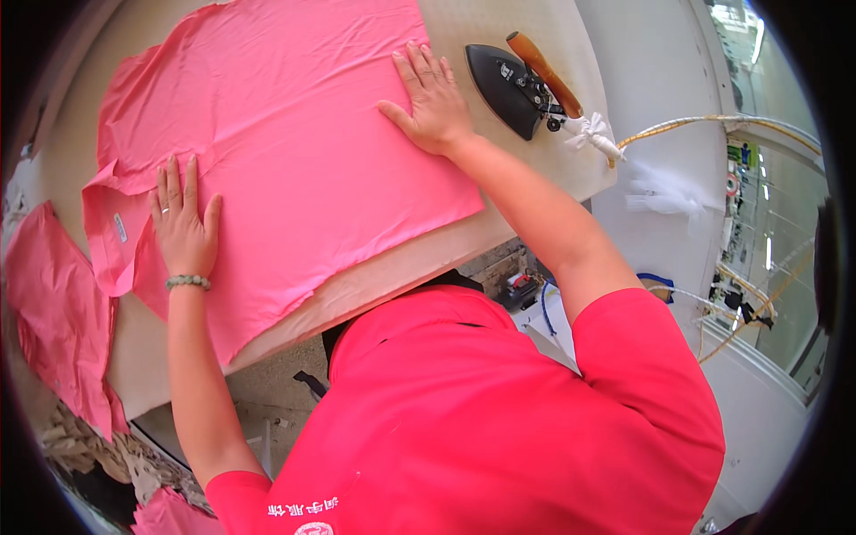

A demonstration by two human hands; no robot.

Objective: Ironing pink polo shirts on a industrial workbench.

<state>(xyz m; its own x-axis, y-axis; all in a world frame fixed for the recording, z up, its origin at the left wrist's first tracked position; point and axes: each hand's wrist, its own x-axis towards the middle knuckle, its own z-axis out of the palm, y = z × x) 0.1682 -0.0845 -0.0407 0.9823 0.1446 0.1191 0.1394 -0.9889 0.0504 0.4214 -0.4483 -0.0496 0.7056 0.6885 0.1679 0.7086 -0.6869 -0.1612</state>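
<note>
A pink shirt is spread over a pale padded ironing table, with its collar end toward the left. Flat on the cloth just right of the collar lies my left hand, fingers stretched out and nothing in it. My right hand presses on the shirt's right part, its fingers slightly spread. Just right of that hand, a black iron with a wooden handle rests on the table, untouched. Some wrinkles run through the far part of the shirt.
One pink sleeve or garment piece hangs off the table's left edge. A yellowish hose and cable lead from the iron to the right. White ties hang near it. Crumpled beige cloth lies at the lower left.
</note>
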